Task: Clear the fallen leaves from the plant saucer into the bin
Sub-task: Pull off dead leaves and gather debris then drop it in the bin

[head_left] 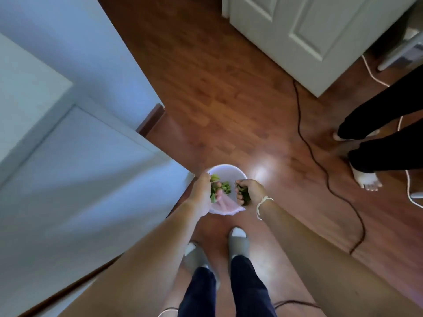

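Observation:
A small white round bin (pixel 231 171) stands on the wooden floor in front of my feet, with a pale liner showing at its near edge. Both my hands hover over its opening. My left hand (pixel 202 193) is curled around a bunch of green leaves (pixel 215 191), some sticking out between the fingers. My right hand (pixel 249 192) is closed on more dark green leaves (pixel 245 196); a white string bracelet sits on that wrist. The plant saucer is not in view.
A white wall and door frame (pixel 68 156) fill the left side, close to the bin. A dark cable (pixel 320 161) snakes across the floor on the right. Another person's legs and bare feet (pixel 366 179) stand at right. A white door (pixel 309 37) is ahead.

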A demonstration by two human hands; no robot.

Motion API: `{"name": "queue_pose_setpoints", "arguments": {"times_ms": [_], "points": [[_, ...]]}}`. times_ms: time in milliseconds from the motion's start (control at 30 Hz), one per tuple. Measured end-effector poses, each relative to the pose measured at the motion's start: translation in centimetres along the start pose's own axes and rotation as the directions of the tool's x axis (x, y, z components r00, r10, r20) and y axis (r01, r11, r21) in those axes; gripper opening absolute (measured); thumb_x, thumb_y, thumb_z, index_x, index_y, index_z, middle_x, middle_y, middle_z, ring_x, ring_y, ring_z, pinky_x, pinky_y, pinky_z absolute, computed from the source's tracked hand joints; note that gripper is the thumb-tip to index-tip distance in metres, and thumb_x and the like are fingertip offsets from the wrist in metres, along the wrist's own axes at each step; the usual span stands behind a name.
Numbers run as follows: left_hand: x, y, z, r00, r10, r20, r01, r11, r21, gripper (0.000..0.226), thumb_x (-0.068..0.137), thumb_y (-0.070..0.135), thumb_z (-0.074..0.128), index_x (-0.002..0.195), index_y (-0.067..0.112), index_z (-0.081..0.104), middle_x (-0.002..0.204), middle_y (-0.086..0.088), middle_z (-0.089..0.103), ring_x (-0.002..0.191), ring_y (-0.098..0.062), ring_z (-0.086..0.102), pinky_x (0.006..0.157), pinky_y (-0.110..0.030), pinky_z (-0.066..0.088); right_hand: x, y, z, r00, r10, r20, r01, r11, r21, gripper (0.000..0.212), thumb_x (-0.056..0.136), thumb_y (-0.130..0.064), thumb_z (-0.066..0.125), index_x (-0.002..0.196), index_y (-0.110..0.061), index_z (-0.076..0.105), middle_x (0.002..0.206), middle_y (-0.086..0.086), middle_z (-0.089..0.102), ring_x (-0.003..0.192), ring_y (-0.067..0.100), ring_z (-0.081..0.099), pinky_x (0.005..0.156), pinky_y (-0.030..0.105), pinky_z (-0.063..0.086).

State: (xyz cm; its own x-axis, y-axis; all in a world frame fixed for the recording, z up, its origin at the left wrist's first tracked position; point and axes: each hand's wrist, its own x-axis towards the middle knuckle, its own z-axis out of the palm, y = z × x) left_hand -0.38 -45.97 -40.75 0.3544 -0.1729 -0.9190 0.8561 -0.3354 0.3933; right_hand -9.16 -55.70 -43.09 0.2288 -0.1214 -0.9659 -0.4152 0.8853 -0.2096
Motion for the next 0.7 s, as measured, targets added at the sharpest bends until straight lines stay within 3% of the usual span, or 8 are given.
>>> {"name": "queue_pose_setpoints", "arguments": {"times_ms": [100, 167, 233, 300, 333, 433, 500, 700], "points": [[4.7, -1.7, -0.2, 0.999, -0.031, 0.018, 0.031, 0.999, 0.015, 0.043, 0.088, 0.022, 0.031, 0.119, 0.008, 0.058, 0.080, -0.005, 0.054, 0.067, -0.018, 0.051, 0.052, -0.023, 0.042, 3.6, 0.7, 0.0, 0.998, 0.055, -0.014, -0.053, 0.993, 0.105, 0.024, 0.096, -0.009, 0.040, 0.073, -0.003, 0.048, 0.035, 0.005, 0.050, 0.026, 0.014, 0.046, 0.033, 0.012, 0.039], [7.2, -2.4, -0.1, 0.998, -0.059, 0.029, 0.059, 0.998, 0.013, 0.052, 0.088, 0.020, 0.033, 0.138, 0.011, 0.046, 0.102, -0.007, 0.058, 0.080, -0.021, 0.056, 0.052, -0.023, 0.048, 5.9, 1.0, 0.2, 0.997, 0.079, -0.027, -0.075, 0.989, 0.131, 0.015, 0.094, -0.013, 0.046, 0.085, -0.002, 0.051, 0.050, 0.009, 0.059, 0.050, 0.017, 0.056, 0.060, 0.021, 0.054], [9.1, -3.0, 0.2, 0.994, -0.092, 0.052, 0.092, 0.996, 0.011, 0.050, 0.094, 0.021, 0.034, 0.142, 0.011, 0.040, 0.120, -0.011, 0.055, 0.099, -0.026, 0.058, 0.072, -0.028, 0.054, 7.7, 1.4, 0.0, 0.993, 0.119, -0.022, -0.111, 0.966, 0.234, 0.015, 0.094, -0.018, 0.049, 0.089, -0.004, 0.051, 0.068, 0.010, 0.060, 0.071, 0.020, 0.056, 0.090, 0.026, 0.049], [10.1, -3.3, 0.7, 0.988, -0.139, 0.068, 0.140, 0.990, 0.000, 0.054, 0.097, 0.024, 0.033, 0.148, 0.005, 0.029, 0.147, -0.019, 0.041, 0.136, -0.035, 0.040, 0.111, -0.035, 0.035, 9.1, 1.8, -0.2, 0.998, 0.064, -0.008, -0.061, 0.976, 0.211, 0.021, 0.096, -0.024, 0.047, 0.090, -0.005, 0.052, 0.081, 0.010, 0.057, 0.075, 0.020, 0.055, 0.089, 0.031, 0.047], [10.6, -3.4, 0.8, 0.986, -0.156, 0.062, 0.157, 0.988, -0.002, 0.057, 0.098, 0.026, 0.032, 0.149, 0.004, 0.023, 0.155, -0.020, 0.029, 0.145, -0.034, 0.024, 0.117, -0.036, 0.022, 9.6, 1.9, -0.3, 0.999, 0.043, -0.006, -0.042, 0.983, 0.179, 0.022, 0.096, -0.028, 0.047, 0.093, -0.007, 0.053, 0.086, 0.009, 0.056, 0.079, 0.020, 0.055, 0.088, 0.034, 0.045], [11.6, -3.6, 0.9, 0.983, -0.174, 0.053, 0.174, 0.985, 0.001, 0.058, 0.098, 0.029, 0.033, 0.150, 0.005, 0.019, 0.158, -0.015, 0.015, 0.146, -0.029, 0.011, 0.119, -0.034, 0.013, 11.4, 2.4, -1.1, 0.999, 0.026, -0.027, -0.022, 0.990, 0.139, 0.024, 0.093, -0.037, 0.050, 0.101, -0.016, 0.056, 0.091, 0.002, 0.053, 0.104, 0.025, 0.050, 0.088, 0.038, 0.043], [11.9, -3.6, 0.9, 0.983, -0.177, 0.045, 0.176, 0.984, 0.026, 0.058, 0.098, 0.032, 0.034, 0.150, 0.006, 0.025, 0.158, -0.013, 0.025, 0.146, -0.028, 0.022, 0.118, -0.034, 0.022, 11.7, 2.3, -1.4, 0.999, 0.011, -0.033, -0.008, 0.994, 0.105, 0.029, 0.093, -0.041, 0.048, 0.111, -0.018, 0.051, 0.090, -0.001, 0.050, 0.108, 0.023, 0.046, 0.078, 0.036, 0.042], [11.3, -2.8, 1.3, 0.984, -0.166, 0.056, 0.160, 0.982, 0.095, 0.055, 0.099, 0.034, 0.032, 0.148, 0.008, 0.032, 0.155, -0.010, 0.032, 0.141, -0.024, 0.034, 0.114, -0.035, 0.028, 11.5, 2.0, -1.3, 0.996, 0.062, -0.069, -0.060, 0.998, 0.028, 0.026, 0.098, -0.039, 0.039, 0.096, -0.015, 0.051, 0.082, 0.002, 0.049, 0.073, 0.022, 0.049, 0.063, 0.030, 0.042]]}}
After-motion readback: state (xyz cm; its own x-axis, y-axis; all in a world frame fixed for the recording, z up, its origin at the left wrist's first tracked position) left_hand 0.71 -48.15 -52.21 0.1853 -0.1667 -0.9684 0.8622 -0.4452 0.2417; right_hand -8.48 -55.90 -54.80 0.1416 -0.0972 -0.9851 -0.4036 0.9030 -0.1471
